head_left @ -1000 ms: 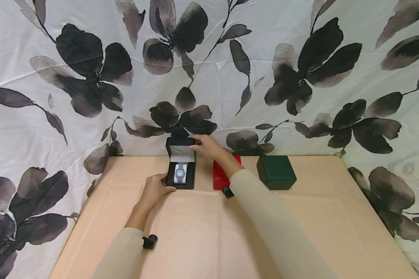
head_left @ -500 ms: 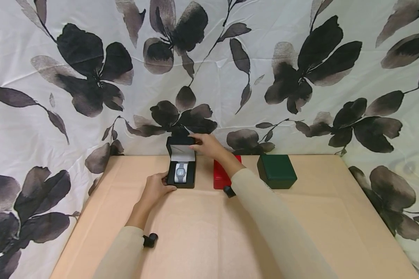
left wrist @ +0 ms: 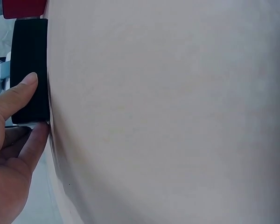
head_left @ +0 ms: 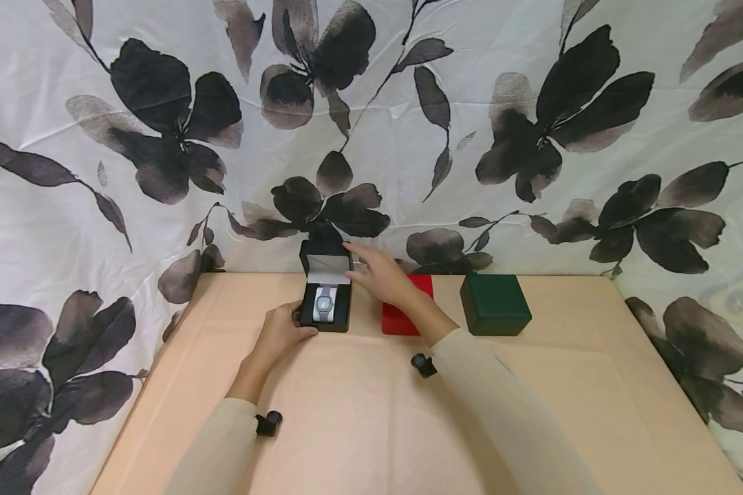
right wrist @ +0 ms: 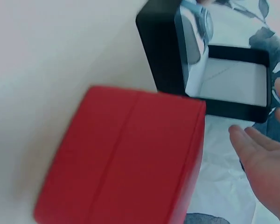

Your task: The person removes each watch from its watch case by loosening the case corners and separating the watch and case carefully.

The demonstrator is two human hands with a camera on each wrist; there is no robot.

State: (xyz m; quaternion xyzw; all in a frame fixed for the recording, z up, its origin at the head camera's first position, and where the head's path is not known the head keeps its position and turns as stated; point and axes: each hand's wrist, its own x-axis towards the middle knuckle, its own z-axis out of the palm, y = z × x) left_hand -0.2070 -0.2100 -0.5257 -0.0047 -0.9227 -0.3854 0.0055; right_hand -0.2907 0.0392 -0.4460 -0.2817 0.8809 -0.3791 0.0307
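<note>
A black watch box (head_left: 342,320) stands with its lid (head_left: 320,249) raised at the back of the table. Inside, a wristwatch (head_left: 324,304) with a blue-grey strap sits around a white cushion. My left hand (head_left: 283,326) grips the box's front left corner. In the left wrist view its thumb presses the front face and its fingers lie against the side. Beside the raised lid is my right hand (head_left: 380,273), fingers spread and holding nothing. The right wrist view shows the fingertips just off the lid's edge.
Right of the watch box lies a red box (head_left: 402,320), partly hidden behind my right forearm. A green box (head_left: 497,306) stands farther right. Behind the table (head_left: 359,412) hangs a white cloth (head_left: 408,137) with dark flowers.
My right hand has let go of the lid and moved slightly right, its fingers opening. The lid stays up and the left hand keeps its grip.
</note>
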